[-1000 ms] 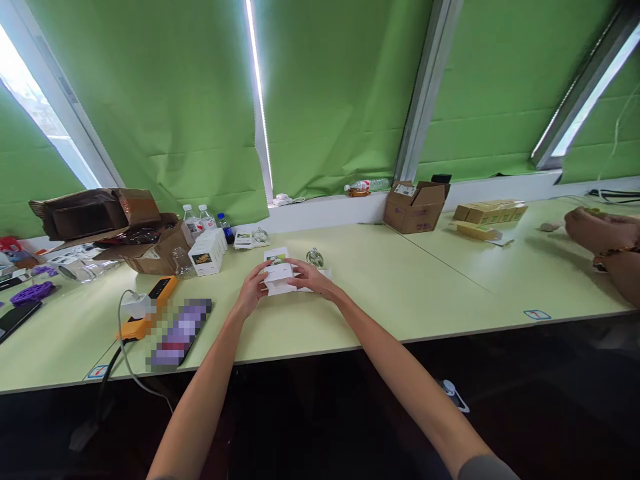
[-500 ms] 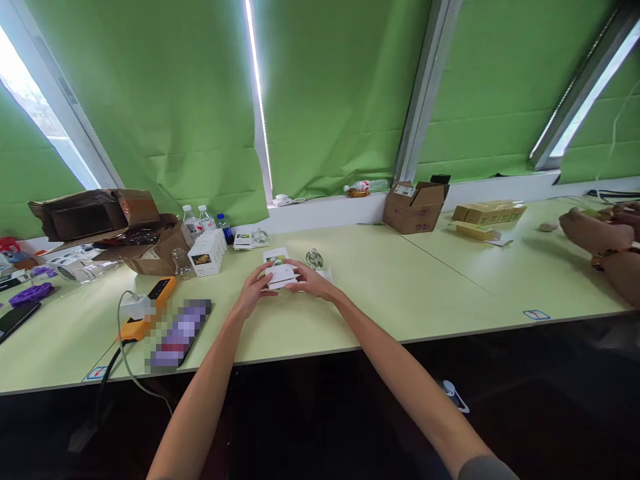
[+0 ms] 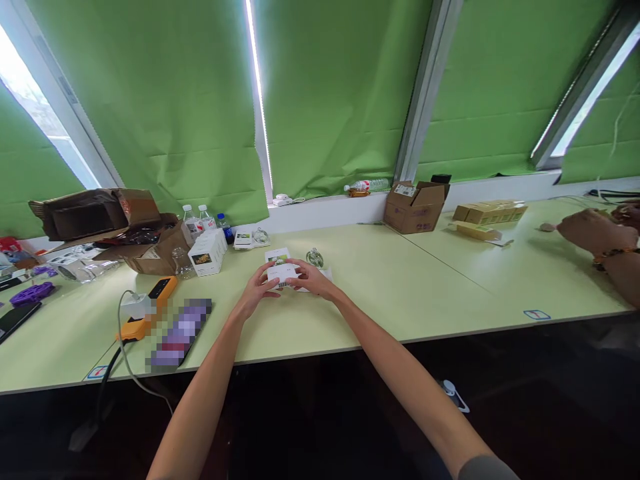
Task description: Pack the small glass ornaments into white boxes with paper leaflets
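A small white cardboard box (image 3: 283, 273) with a barcode low on its near side is held between my two hands. My left hand (image 3: 257, 289) grips its left side, thumb on the near face. On the opposite side, my right hand (image 3: 311, 278) has its fingers closed round the box. Just beyond lies a white card with a green picture (image 3: 277, 254). A round, shiny clear ornament (image 3: 315, 258) stands behind my right hand, and a white piece of paper or card (image 3: 327, 274) shows partly beside that hand.
White boxes (image 3: 208, 252) stand in a row at left, near bottles and an open carton (image 3: 155, 250). A phone (image 3: 181, 333) and an orange power strip (image 3: 150, 309) lie nearer. At right are a brown carton (image 3: 416, 207), yellow boxes (image 3: 490, 213) and another person's hands (image 3: 597, 233).
The white box's loose flap has come down; its near face looks flat now, with a barcode showing. My hands stay in nearly the same place.
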`<state>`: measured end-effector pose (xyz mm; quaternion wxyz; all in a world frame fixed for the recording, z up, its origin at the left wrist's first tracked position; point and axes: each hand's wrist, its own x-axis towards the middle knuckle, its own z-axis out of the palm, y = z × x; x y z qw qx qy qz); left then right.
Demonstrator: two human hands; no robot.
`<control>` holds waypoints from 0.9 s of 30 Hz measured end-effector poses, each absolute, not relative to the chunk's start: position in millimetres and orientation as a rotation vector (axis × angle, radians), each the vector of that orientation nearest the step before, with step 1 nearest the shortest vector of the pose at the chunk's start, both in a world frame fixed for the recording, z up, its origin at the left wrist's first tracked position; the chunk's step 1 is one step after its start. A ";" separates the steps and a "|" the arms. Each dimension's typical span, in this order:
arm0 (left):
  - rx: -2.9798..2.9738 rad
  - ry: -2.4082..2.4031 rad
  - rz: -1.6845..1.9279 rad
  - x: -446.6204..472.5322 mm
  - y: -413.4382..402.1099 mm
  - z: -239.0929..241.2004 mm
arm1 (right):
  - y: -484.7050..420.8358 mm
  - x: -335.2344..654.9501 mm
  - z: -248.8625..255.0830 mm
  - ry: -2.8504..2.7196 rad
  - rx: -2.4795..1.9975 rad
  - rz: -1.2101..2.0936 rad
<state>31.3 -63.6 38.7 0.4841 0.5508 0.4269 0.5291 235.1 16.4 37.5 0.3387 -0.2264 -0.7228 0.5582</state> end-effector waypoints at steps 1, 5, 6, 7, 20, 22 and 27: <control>1.345 1.039 1.283 31.0 -63.4 38.6 | 16.3 235.4 37.9 -1.883 -0.587 1.464; 1.348 1.031 1.276 29.6 -63.5 39.2 | 15.7 235.9 38.7 -1.884 -0.585 1.469; 1.348 1.031 1.276 29.5 -63.8 39.5 | 15.5 235.9 38.7 -1.885 -0.587 1.462; 1.350 1.033 1.275 29.6 -64.1 39.8 | 15.2 235.9 38.7 -1.886 -0.591 1.454; 1.398 1.141 1.273 33.1 -64.6 39.6 | 15.1 233.9 37.2 -1.883 -0.599 1.418; 1.393 1.148 1.279 32.7 -63.9 39.0 | 15.9 234.2 36.6 -1.889 -0.591 1.426; 1.406 1.128 1.296 32.2 -62.9 36.6 | 18.5 232.7 34.3 -1.897 -0.597 1.406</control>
